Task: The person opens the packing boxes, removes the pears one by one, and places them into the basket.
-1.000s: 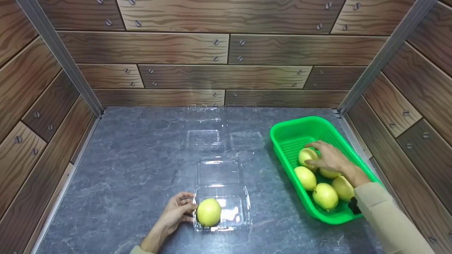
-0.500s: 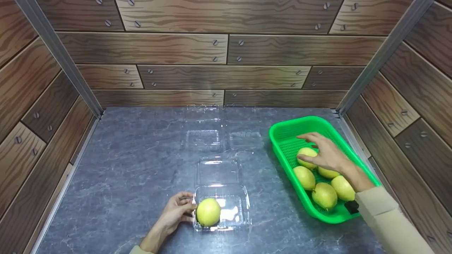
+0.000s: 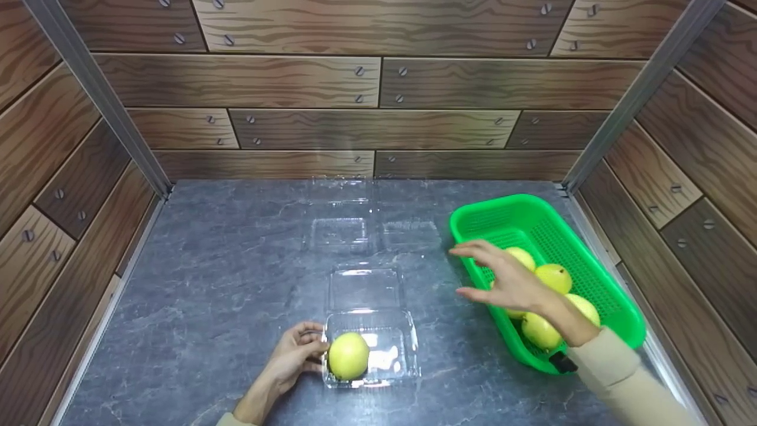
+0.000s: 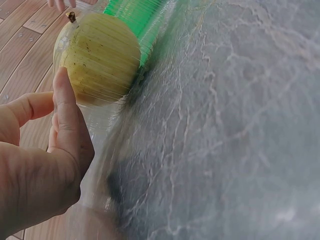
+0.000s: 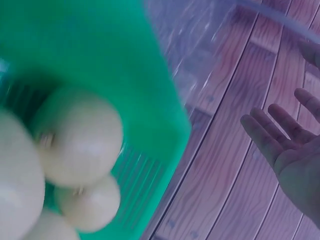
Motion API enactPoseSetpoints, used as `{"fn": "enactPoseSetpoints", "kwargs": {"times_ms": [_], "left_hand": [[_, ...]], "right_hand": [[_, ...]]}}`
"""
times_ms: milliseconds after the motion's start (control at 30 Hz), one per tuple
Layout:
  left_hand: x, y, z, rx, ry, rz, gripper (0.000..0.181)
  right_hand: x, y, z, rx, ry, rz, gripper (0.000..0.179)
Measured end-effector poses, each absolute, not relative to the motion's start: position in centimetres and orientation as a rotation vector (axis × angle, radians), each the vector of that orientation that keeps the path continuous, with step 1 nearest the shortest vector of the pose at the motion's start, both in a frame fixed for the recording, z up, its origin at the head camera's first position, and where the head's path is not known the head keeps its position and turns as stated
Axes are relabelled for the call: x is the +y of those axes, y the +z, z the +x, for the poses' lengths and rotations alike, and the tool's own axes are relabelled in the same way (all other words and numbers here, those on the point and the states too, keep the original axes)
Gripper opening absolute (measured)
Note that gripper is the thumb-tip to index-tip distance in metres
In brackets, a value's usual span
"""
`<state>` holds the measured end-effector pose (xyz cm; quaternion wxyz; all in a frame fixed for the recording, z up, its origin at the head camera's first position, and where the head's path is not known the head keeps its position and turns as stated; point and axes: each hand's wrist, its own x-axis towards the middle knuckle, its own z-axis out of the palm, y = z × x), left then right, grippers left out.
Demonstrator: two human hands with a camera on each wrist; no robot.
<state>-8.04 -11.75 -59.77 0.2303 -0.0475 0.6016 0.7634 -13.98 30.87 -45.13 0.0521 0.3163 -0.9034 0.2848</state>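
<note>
A clear plastic clamshell box (image 3: 395, 361) lies with its lid (image 3: 366, 290) folded back, away from the person. One yellow-green pear (image 3: 349, 356) sits in its left half. At the box's left side, my left hand (image 3: 291, 358) pinches the wall between thumb and fingers; the left wrist view shows the fingertips (image 4: 61, 80) right by the pear (image 4: 100, 57). My right hand (image 3: 514, 284), thumb and fingers spread and holding nothing, is over the left rim of a green basket (image 3: 634, 331). Several pears (image 3: 553, 278) lie in it, some partly hidden under that hand and forearm.
More clear plastic boxes (image 3: 340, 231) stand at the back middle of the grey marbled table (image 3: 207, 284). Wood-patterned walls (image 3: 307, 83) enclose the table at the back and both sides. The basket is close to the right wall.
My right hand has moved left from above the pears to the basket's left rim, fingers spread and holding nothing. The left hand and the box with its pear have stayed put.
</note>
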Motion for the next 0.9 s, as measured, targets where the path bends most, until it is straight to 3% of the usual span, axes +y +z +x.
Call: {"fn": "enactPoseSetpoints", "kwargs": {"times_ms": [900], "left_hand": [[-11.8, -59.8, -8.0, 1.655, 2.103, -0.131, 0.041]], "right_hand": [[21.2, -52.0, -9.5, -2.683, 1.067, 1.285, 0.066]]}}
